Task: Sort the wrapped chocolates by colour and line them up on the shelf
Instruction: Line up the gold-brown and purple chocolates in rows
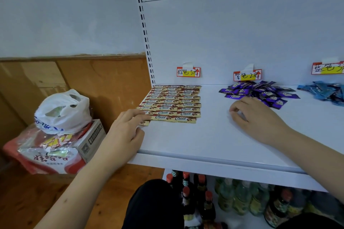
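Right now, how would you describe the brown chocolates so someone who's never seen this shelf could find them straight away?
Look at the white shelf and go to its left end, by the slotted upright. The brown chocolates lie there under the leftmost price tag, with the left hand touching their near corner. Unlike the purple pile and blue pile to the right, they sit flat in neat rows.

Blue chocolates [327, 92] and third price label [328, 68] cut off at right edge.

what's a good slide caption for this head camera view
Left hand touching neat rows of gold-brown wrapped chocolates on the white shelf, right hand beside a loose purple-wrapped pile.
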A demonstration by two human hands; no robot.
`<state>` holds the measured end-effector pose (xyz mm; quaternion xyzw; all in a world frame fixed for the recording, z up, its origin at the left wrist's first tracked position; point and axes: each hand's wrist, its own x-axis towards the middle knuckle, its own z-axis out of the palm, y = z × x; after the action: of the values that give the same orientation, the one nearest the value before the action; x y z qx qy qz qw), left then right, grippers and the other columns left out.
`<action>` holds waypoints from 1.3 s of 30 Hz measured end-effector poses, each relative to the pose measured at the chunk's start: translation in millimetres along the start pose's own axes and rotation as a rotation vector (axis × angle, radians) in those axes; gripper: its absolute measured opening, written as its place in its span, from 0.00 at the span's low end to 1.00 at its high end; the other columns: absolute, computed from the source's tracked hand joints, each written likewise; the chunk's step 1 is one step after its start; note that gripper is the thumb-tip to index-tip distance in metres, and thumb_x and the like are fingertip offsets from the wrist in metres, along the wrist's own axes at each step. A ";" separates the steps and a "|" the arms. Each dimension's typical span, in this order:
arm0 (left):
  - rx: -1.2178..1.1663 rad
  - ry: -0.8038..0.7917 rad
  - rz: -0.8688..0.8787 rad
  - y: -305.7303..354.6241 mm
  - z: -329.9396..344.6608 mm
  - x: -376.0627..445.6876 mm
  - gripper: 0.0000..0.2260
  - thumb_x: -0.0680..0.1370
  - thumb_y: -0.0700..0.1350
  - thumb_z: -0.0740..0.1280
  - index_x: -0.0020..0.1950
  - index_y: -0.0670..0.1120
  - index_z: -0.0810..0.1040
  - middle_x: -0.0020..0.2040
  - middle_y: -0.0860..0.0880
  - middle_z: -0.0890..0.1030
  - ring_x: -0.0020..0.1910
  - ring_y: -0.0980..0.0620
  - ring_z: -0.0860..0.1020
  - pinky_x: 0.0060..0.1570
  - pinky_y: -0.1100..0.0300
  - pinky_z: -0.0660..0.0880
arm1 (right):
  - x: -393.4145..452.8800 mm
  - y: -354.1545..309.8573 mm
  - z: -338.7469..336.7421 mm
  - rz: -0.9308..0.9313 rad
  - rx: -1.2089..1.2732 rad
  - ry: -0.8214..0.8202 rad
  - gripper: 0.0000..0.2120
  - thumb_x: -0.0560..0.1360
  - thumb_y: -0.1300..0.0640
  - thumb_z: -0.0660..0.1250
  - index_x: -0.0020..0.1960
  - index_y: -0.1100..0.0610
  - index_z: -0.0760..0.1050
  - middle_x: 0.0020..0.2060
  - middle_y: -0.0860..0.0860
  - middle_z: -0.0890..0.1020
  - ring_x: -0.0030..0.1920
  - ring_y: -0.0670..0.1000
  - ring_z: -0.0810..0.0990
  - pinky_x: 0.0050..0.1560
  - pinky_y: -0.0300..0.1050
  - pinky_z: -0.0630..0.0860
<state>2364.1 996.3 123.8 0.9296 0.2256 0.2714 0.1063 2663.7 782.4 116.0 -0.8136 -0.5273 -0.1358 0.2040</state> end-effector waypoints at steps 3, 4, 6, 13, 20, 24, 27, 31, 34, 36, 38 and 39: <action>-0.066 0.024 0.039 17.9 3.1 25.5 0.15 0.81 0.39 0.61 0.66 0.51 0.76 0.63 0.58 0.71 0.63 0.59 0.68 0.61 0.64 0.68 | 1.3 4.7 -4.4 -0.008 0.015 0.005 0.10 0.79 0.49 0.61 0.54 0.51 0.78 0.50 0.46 0.77 0.52 0.53 0.74 0.55 0.52 0.72; -0.102 0.022 0.045 27.4 4.2 35.7 0.15 0.81 0.39 0.60 0.65 0.52 0.76 0.62 0.58 0.71 0.62 0.60 0.69 0.59 0.65 0.69 | 2.5 6.9 -7.7 0.002 0.018 0.017 0.10 0.79 0.49 0.62 0.56 0.51 0.78 0.51 0.46 0.77 0.53 0.52 0.74 0.55 0.51 0.71; -0.177 -0.001 0.057 48.7 10.2 57.0 0.15 0.82 0.40 0.59 0.63 0.53 0.77 0.60 0.58 0.73 0.59 0.60 0.72 0.54 0.66 0.71 | 7.1 14.3 -18.2 0.023 0.045 0.053 0.10 0.79 0.51 0.63 0.58 0.51 0.78 0.52 0.46 0.77 0.54 0.51 0.74 0.56 0.50 0.71; -0.343 -0.090 0.082 137.4 67.4 128.1 0.14 0.81 0.41 0.58 0.59 0.54 0.78 0.56 0.57 0.77 0.50 0.62 0.75 0.53 0.62 0.74 | 30.0 62.8 -63.3 0.162 -0.025 0.154 0.13 0.80 0.52 0.62 0.62 0.53 0.76 0.58 0.50 0.76 0.57 0.54 0.73 0.57 0.51 0.71; -0.159 -0.158 -0.022 187.0 154.1 207.6 0.16 0.81 0.46 0.58 0.67 0.48 0.74 0.64 0.43 0.71 0.63 0.42 0.68 0.60 0.54 0.68 | 58.2 123.0 -51.8 0.344 -0.023 -0.002 0.18 0.81 0.45 0.56 0.67 0.51 0.72 0.64 0.53 0.73 0.62 0.56 0.71 0.63 0.52 0.71; -0.091 -0.209 -0.052 196.3 192.0 228.1 0.19 0.82 0.53 0.56 0.72 0.48 0.67 0.66 0.44 0.69 0.65 0.42 0.67 0.63 0.49 0.68 | 60.6 140.7 -14.6 0.359 -0.082 -0.108 0.23 0.81 0.40 0.52 0.74 0.46 0.65 0.67 0.53 0.71 0.66 0.57 0.68 0.66 0.52 0.67; -0.024 -0.278 0.035 183.4 208.2 229.5 0.23 0.82 0.54 0.55 0.77 0.52 0.59 0.70 0.48 0.65 0.67 0.45 0.66 0.65 0.52 0.66 | 63.2 146.4 -5.7 0.323 -0.092 -0.161 0.26 0.81 0.38 0.52 0.77 0.44 0.58 0.69 0.52 0.69 0.68 0.56 0.66 0.68 0.52 0.64; -0.116 -0.304 0.071 178.5 201.9 230.1 0.23 0.79 0.55 0.56 0.74 0.56 0.62 0.70 0.54 0.66 0.66 0.48 0.65 0.64 0.54 0.65 | 64.3 148.2 -15.1 0.288 0.016 -0.206 0.26 0.79 0.38 0.56 0.76 0.41 0.60 0.66 0.51 0.69 0.67 0.53 0.65 0.67 0.48 0.64; -0.171 -0.348 0.082 182.8 189.3 228.2 0.18 0.79 0.52 0.60 0.69 0.56 0.67 0.66 0.56 0.70 0.62 0.50 0.66 0.61 0.56 0.66 | 61.0 146.4 -26.7 0.296 0.166 -0.227 0.25 0.76 0.37 0.63 0.71 0.40 0.66 0.61 0.48 0.71 0.64 0.49 0.69 0.64 0.46 0.68; -0.188 -0.370 0.101 184.0 179.7 224.4 0.13 0.78 0.51 0.61 0.63 0.56 0.70 0.63 0.57 0.73 0.59 0.52 0.67 0.59 0.56 0.68 | 56.5 143.7 -39.5 0.285 0.253 -0.268 0.23 0.73 0.38 0.68 0.67 0.40 0.70 0.57 0.45 0.72 0.59 0.44 0.72 0.57 0.39 0.70; -0.171 -0.407 0.139 186.4 169.0 221.2 0.11 0.78 0.50 0.61 0.60 0.56 0.71 0.60 0.58 0.74 0.56 0.53 0.67 0.56 0.57 0.69 | 51.0 141.7 -53.5 0.271 0.284 -0.329 0.21 0.71 0.39 0.72 0.61 0.41 0.74 0.56 0.43 0.74 0.55 0.41 0.75 0.54 0.37 0.72; -0.152 -0.431 0.165 187.6 163.2 220.2 0.11 0.77 0.50 0.62 0.59 0.56 0.72 0.59 0.57 0.75 0.56 0.54 0.68 0.55 0.58 0.69 | 48.6 140.4 -59.9 0.273 0.294 -0.362 0.20 0.70 0.39 0.74 0.59 0.41 0.75 0.55 0.42 0.76 0.54 0.41 0.76 0.54 0.37 0.73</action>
<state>2687.5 924.9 148.9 0.9706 0.0998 0.0906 0.1993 2811.5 742.3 163.3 -0.8498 -0.4549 0.1186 0.2386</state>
